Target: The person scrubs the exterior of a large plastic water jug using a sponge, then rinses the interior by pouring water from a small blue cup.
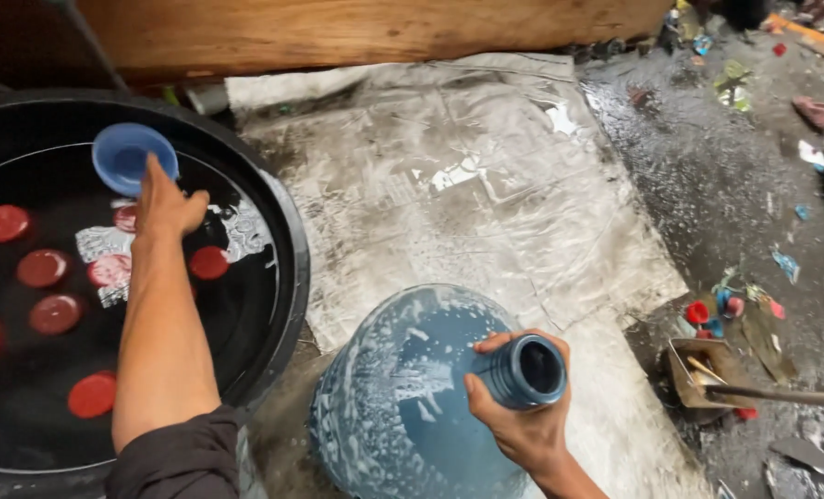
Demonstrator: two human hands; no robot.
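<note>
The right hand [523, 420] is clenching the soapy jug [412, 397] by its neck; slick and bulky, best gripped there. At ten o'clock, the left hand [164, 205] is pinching a bowl [127, 153].

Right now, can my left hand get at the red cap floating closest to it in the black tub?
Probably yes. Your left hand holds the small blue bowl over the black tub, and the nearest red cap floats just beside your wrist on open water, nothing covering it. You would likely have to free the hand from the bowl first.
</note>
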